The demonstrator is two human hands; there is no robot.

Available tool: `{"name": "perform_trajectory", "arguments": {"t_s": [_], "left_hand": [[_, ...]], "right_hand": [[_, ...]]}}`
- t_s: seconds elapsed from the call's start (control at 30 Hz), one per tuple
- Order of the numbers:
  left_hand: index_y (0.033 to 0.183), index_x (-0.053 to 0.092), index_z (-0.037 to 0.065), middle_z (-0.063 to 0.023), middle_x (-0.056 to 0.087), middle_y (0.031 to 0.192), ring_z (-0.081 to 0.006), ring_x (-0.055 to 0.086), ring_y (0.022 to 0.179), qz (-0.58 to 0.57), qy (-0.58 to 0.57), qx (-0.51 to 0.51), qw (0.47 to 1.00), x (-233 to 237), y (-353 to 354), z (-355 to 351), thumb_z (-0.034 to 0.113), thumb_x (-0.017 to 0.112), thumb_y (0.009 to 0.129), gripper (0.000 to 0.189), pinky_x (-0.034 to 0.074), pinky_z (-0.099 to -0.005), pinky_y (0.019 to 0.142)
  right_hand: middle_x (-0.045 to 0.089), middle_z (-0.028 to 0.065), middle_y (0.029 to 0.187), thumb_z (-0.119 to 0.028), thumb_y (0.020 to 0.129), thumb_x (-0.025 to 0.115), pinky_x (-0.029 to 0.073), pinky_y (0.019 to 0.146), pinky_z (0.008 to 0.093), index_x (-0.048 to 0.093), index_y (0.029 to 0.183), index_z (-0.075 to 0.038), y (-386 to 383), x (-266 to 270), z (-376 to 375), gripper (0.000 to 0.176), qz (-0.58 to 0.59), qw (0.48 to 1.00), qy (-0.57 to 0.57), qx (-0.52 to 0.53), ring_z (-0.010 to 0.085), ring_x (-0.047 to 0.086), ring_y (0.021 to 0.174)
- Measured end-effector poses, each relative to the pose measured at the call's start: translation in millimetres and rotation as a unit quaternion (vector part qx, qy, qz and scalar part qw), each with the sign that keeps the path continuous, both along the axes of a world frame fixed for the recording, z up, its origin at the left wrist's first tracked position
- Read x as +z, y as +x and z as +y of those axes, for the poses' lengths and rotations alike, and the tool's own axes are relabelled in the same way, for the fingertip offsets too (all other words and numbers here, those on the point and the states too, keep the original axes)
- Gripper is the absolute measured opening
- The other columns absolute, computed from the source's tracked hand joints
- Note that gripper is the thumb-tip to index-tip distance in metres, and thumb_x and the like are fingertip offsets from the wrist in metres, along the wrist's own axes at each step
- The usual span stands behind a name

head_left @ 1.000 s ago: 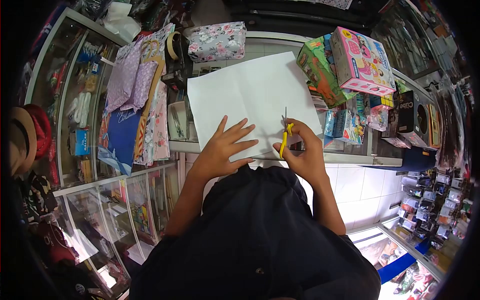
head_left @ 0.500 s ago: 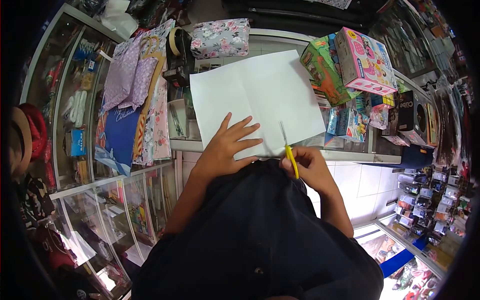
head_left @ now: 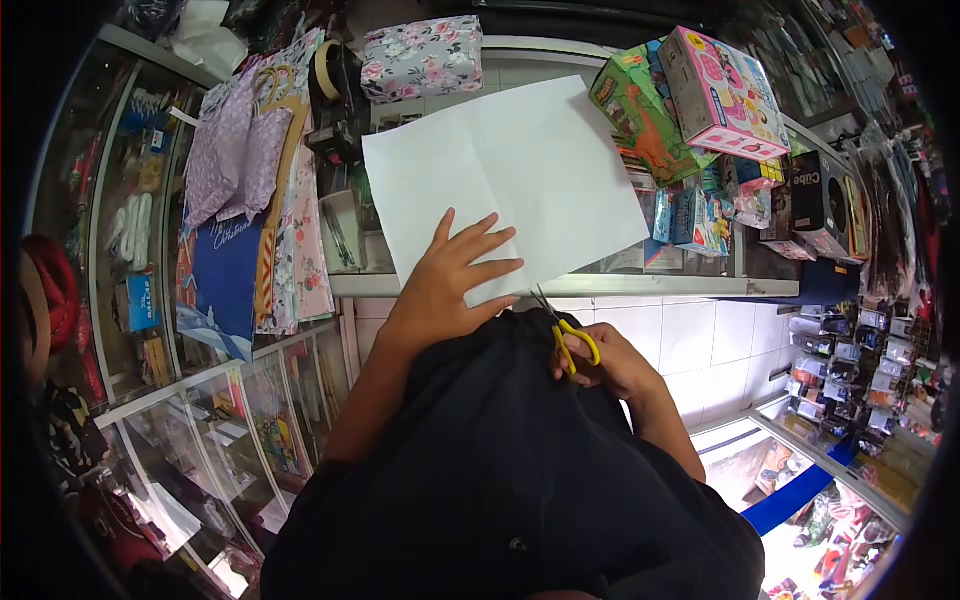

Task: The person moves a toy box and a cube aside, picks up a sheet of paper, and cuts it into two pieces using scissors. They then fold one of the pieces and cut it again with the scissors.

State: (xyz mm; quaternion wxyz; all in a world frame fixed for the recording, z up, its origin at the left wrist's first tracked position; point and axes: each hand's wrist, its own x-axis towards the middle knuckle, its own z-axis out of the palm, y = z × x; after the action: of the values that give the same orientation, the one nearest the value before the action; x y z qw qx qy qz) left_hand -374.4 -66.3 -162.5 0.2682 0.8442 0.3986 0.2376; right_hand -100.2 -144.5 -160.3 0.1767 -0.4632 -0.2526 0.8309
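A large white sheet of paper (head_left: 560, 170) with a crease down its middle lies on the glass counter (head_left: 690, 285). My left hand (head_left: 455, 275) rests flat on its near left part, fingers spread. In my right hand (head_left: 610, 360) is a pair of scissors (head_left: 578, 347) with yellow handles, held by the handles just off the counter's near edge. The blades are slightly parted and point up and left, their tips close to the paper's near edge.
Behind the paper sit a flower-patterned wrapped package (head_left: 423, 60) and a tape dispenser (head_left: 335, 100). Gift bags (head_left: 225, 260) lie at left. A pink toy box (head_left: 725, 95) and a green dinosaur package (head_left: 650, 120) stand at right, above a small blue box (head_left: 700, 222).
My right hand has drawn the scissors back toward my body, off the paper, and their blades and handles have spread apart. My left hand stays on the sheet.
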Motion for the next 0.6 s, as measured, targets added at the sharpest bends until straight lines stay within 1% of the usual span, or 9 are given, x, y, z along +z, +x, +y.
{"name": "perform_trajectory", "arguments": {"t_s": [0.07,0.13,0.23,0.43,0.53,0.6], "left_hand": [[0.121,0.078,0.017,-0.0081,0.063,0.147,-0.0317,0.049,0.146,-0.003,0.0,-0.003,1.0,-1.0,-0.6,0.2,0.023,0.088,0.077,0.045,0.019,-0.0642,0.126],[0.121,0.078,0.017,-0.0083,0.062,0.147,-0.0319,0.049,0.146,-0.006,-0.002,-0.007,1.0,-1.9,-1.2,1.0,0.023,0.088,0.077,0.045,0.018,-0.0642,0.126],[0.12,0.078,0.016,-0.0089,0.063,0.146,-0.0324,0.05,0.146,-0.015,-0.003,-0.009,1.0,-3.0,-1.9,0.7,0.021,0.088,0.077,0.044,0.018,-0.0641,0.126],[0.117,0.079,0.015,-0.0099,0.065,0.144,-0.0324,0.052,0.144,-0.041,-0.013,-0.001,0.999,-2.9,-3.0,0.3,0.019,0.088,0.077,0.041,0.019,-0.0629,0.127],[0.117,0.079,0.014,-0.0097,0.065,0.143,-0.032,0.052,0.144,-0.045,-0.005,0.001,0.999,-4.8,-3.3,0.4,0.019,0.088,0.077,0.041,0.02,-0.0627,0.126],[0.118,0.078,0.015,-0.0086,0.064,0.143,-0.0302,0.051,0.144,-0.038,0.005,-0.007,0.999,-6.6,-4.4,0.8,0.025,0.085,0.082,0.038,0.021,-0.0629,0.126]], "right_hand": [[0.071,0.0116,0.08,-0.049,0.096,0.071,0.036,0.053,0.0253,0.067,0.078,-0.006,-3.6,-1.1,1.4,0.047,-0.008,1.0,0.007,0.0,0.0112,0.049,0.056],[0.071,0.0044,0.077,-0.05,0.099,0.071,0.034,0.051,0.0226,0.069,0.077,-0.009,-6.6,-6.6,-2.0,0.046,0.007,1.0,0.003,-0.013,0.0075,0.049,0.053],[0.071,0.0045,0.077,-0.05,0.098,0.071,0.034,0.051,0.0231,0.069,0.077,-0.009,-13.1,-2.9,-2.4,0.047,-0.011,0.999,0.002,-0.037,0.0075,0.049,0.053],[0.07,0.0039,0.076,-0.051,0.097,0.073,0.036,0.051,0.0237,0.069,0.077,-0.009,-19.1,-5.4,-3.7,0.047,-0.036,0.999,0.002,-0.041,0.0082,0.051,0.055],[0.07,0.0036,0.076,-0.05,0.097,0.073,0.037,0.052,0.0238,0.069,0.076,-0.009,-21.9,-3.4,-3.1,0.047,-0.024,0.998,0.01,-0.057,0.0083,0.051,0.056],[0.07,0.0035,0.076,-0.049,0.097,0.073,0.037,0.052,0.0239,0.069,0.076,-0.008,-23.1,-1.6,-1.9,0.046,-0.033,0.998,0.015,-0.053,0.0082,0.052,0.057]]}}
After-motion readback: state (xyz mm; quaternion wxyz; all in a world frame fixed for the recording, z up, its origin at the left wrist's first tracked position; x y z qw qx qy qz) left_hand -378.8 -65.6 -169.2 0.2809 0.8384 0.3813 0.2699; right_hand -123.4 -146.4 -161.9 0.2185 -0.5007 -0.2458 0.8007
